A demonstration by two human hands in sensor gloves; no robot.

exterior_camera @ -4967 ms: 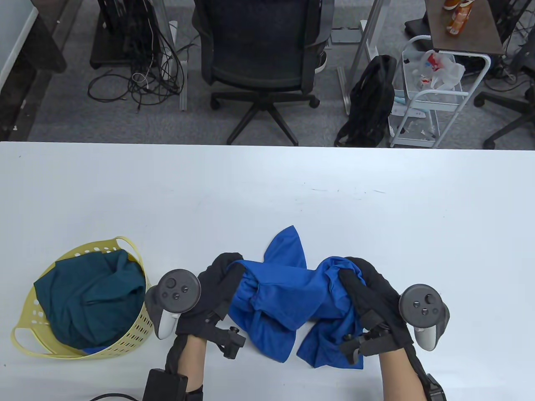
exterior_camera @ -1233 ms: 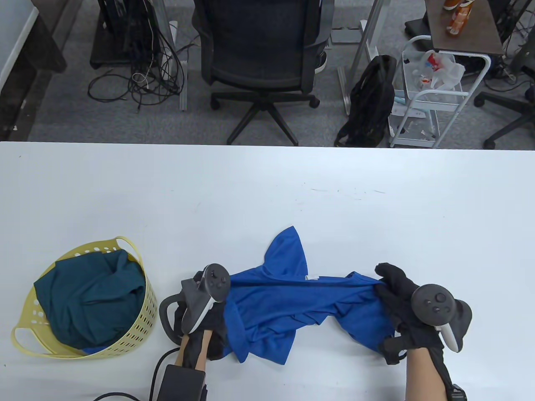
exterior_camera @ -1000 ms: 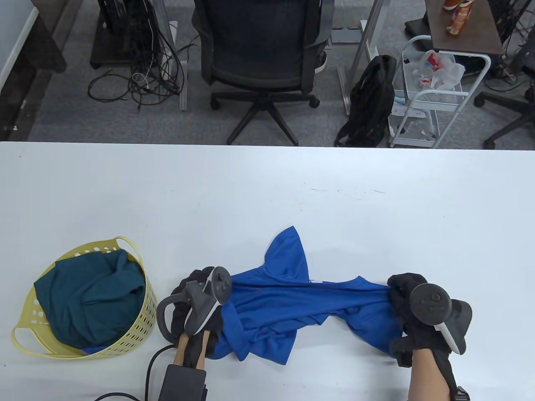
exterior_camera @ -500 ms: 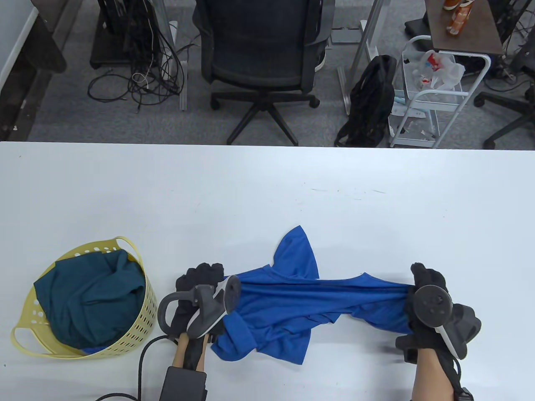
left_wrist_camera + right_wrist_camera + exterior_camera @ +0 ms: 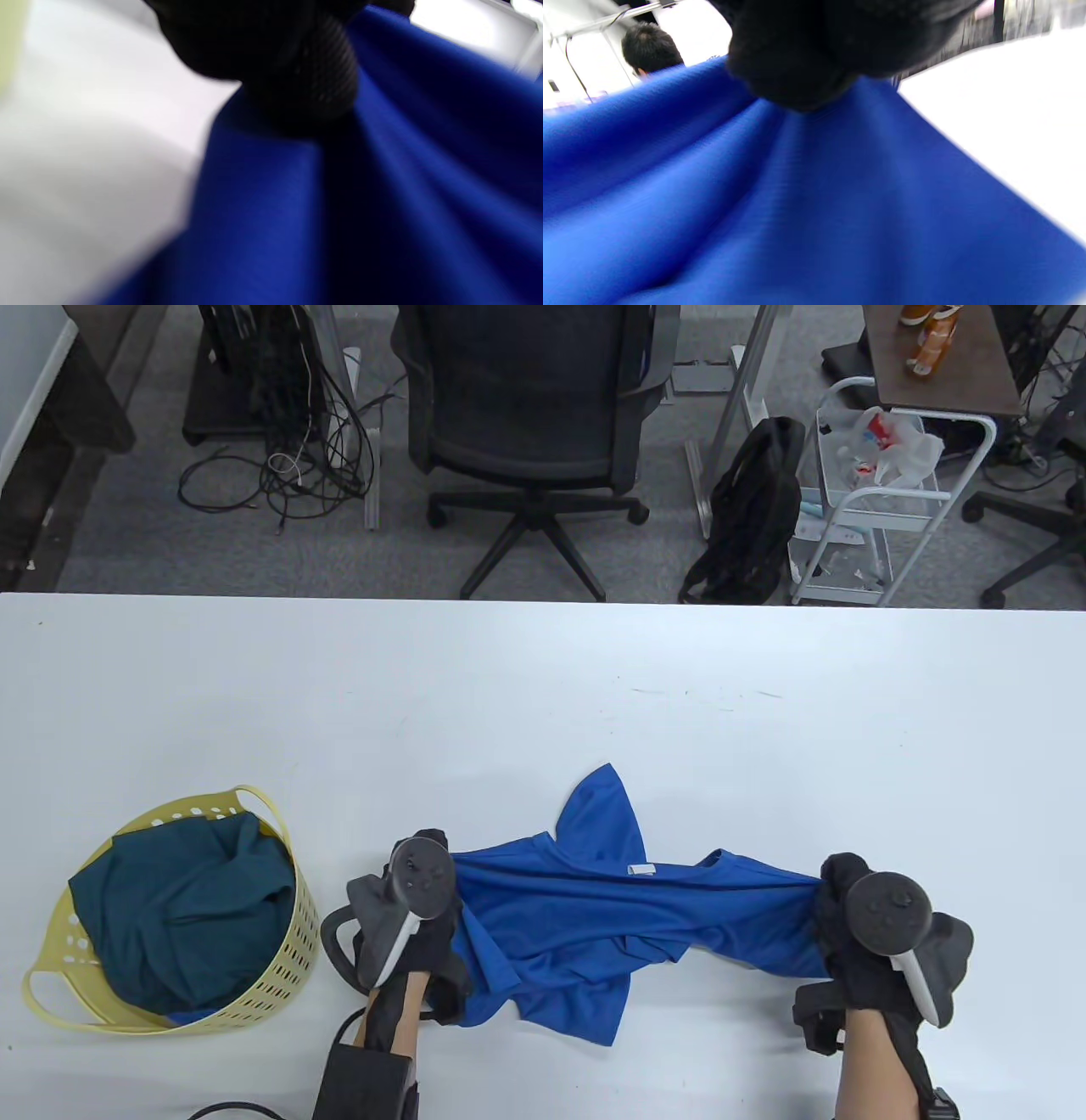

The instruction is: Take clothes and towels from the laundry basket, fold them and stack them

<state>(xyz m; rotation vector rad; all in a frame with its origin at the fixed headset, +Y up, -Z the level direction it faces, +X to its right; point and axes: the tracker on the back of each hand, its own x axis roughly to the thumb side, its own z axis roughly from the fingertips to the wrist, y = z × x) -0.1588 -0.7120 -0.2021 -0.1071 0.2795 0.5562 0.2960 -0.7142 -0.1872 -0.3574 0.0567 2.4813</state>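
Observation:
A bright blue shirt (image 5: 594, 912) is stretched across the near part of the white table (image 5: 543, 687), with a small white label near its upper edge. My left hand (image 5: 424, 899) grips its left end and my right hand (image 5: 836, 899) grips its right end. Part of the cloth hangs down in loose folds between them. In the left wrist view my black gloved fingers (image 5: 297, 76) bunch the blue shirt (image 5: 360, 203). The right wrist view shows gloved fingers (image 5: 797, 63) clamped on the blue shirt (image 5: 755, 212). A yellow laundry basket (image 5: 271, 976) stands at the left.
A dark teal garment (image 5: 187, 908) fills the basket. A black cable (image 5: 237, 1107) runs along the table's front edge by my left forearm. Beyond the far edge stand an office chair (image 5: 526, 424), a black backpack (image 5: 755, 509) and a white trolley (image 5: 882, 500).
Both hands have pulled apart, drawing the crumpled shirt out into a long taut band. My right hand moved further right; the left rolled onto its side. The loose lower folds shifted.

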